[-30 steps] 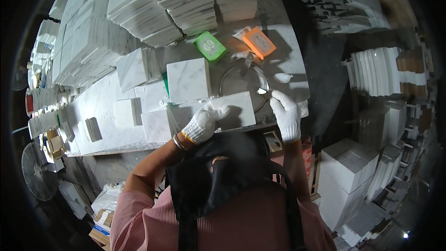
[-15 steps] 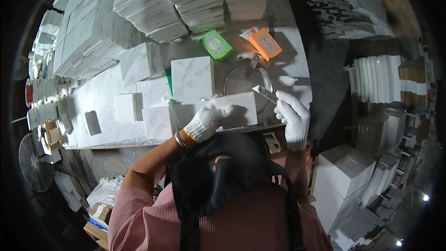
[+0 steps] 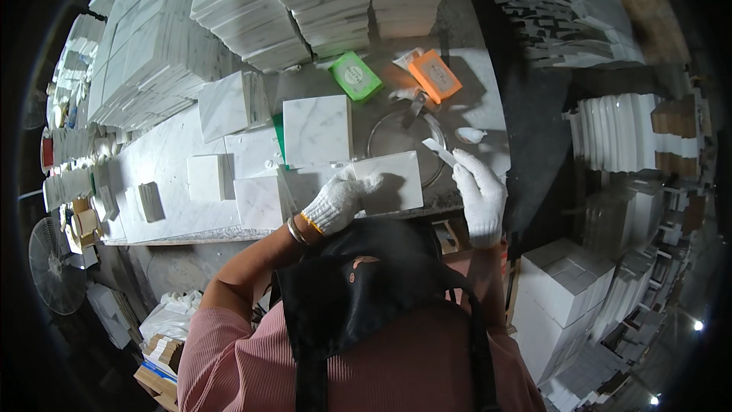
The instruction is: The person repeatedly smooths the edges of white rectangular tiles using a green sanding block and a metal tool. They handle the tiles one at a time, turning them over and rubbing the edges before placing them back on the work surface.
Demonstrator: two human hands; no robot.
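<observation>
While the left hand (image 3: 341, 200), in a white knit glove, lies with fingers loosely spread and flat on the white marble tile (image 3: 389, 181), its wrist bends in from the table edge (image 3: 183, 238). Just right of that tile, the gloved right hand (image 3: 479, 192) pinches a thin flat blade (image 3: 441, 151), palm down, fingers curled together. Pale, grey-veined and rectangular, the tile partly covers a round metal ring (image 3: 404, 126) beyond it.

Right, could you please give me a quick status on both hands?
Left hand flat on white marble tile. Right hand grips thin white strip. Round wire ring beneath tile's far edge.
</observation>
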